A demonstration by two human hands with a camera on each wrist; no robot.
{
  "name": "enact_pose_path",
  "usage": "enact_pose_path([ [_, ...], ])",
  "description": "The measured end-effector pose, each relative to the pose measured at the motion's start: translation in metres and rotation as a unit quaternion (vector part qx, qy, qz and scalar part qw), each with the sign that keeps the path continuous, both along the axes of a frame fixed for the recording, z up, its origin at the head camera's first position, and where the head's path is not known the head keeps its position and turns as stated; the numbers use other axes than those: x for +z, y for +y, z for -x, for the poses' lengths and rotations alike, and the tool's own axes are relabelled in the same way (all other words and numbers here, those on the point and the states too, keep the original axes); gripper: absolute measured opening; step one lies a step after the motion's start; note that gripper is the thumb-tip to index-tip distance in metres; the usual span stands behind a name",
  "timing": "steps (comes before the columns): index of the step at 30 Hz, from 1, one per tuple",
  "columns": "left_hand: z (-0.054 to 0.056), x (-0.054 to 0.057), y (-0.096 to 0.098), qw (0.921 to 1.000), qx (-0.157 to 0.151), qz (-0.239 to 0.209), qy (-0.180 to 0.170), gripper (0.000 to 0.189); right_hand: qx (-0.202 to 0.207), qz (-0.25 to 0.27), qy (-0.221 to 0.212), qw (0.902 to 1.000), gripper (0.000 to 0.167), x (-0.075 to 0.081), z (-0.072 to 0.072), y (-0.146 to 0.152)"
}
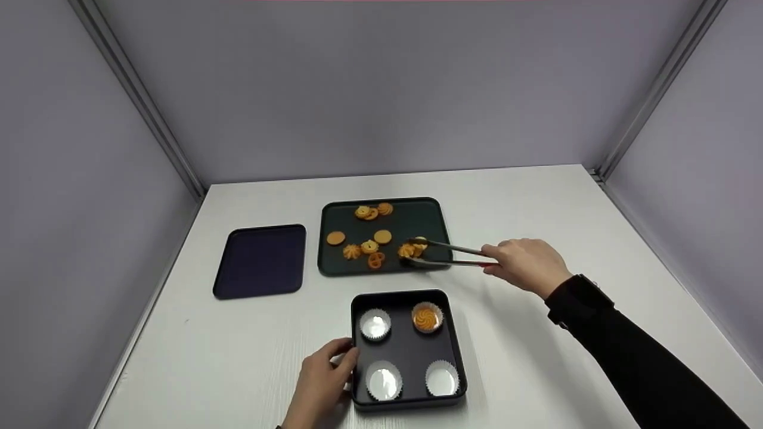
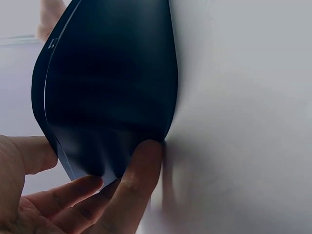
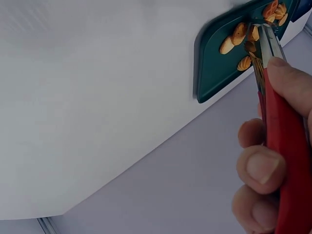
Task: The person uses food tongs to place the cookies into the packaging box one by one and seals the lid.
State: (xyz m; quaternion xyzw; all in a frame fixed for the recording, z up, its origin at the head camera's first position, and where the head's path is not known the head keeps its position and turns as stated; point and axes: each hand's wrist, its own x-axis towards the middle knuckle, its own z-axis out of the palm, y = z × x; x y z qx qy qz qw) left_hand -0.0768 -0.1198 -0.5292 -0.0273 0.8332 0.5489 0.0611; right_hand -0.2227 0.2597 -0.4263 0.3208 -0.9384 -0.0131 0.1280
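My right hand (image 1: 527, 265) grips metal tongs (image 1: 456, 249) by their red handles (image 3: 287, 161). The tongs' tips are spread about a star-shaped cookie (image 1: 406, 251) at the front right of the green tray (image 1: 411, 217). Round, ring-shaped and swirled cookies lie around that tray. At the near side, my left hand (image 1: 322, 378) holds a deep black square pan (image 1: 408, 351) by its left wall, thumb at the rim and fingers (image 2: 141, 170) against the outside. Inside sit white paper cups, one of them with a swirled cookie (image 1: 425, 318) in it.
A dark purple tray (image 1: 262, 262) lies bare to the left of the green one. All stand on a white table (image 1: 250, 345), with grey panels (image 1: 381, 89) at the back and both sides.
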Motion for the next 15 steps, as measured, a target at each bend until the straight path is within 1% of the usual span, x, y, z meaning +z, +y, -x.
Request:
enact_pose_path([
  [3, -0.0008, 0.0034, 0.0006, 1.0, 0.003, 0.0, -0.006, 0.037, 0.004, -0.001, 0.0, 1.0, 0.026, 0.0025, 0.0008, 0.0002],
  [9, -0.0024, 0.01, 0.0015, 1.0, 0.001, -0.004, -0.008, 0.039, 0.013, -0.006, 0.013, 0.9998, 0.027, 0.0057, 0.0001, 0.0017],
  [15, -0.0024, 0.0093, 0.0018, 0.9999, 0.002, -0.005, -0.01, 0.038, 0.016, 0.0, 0.03, 0.9994, 0.028, 0.0032, -0.0033, 0.0052],
])
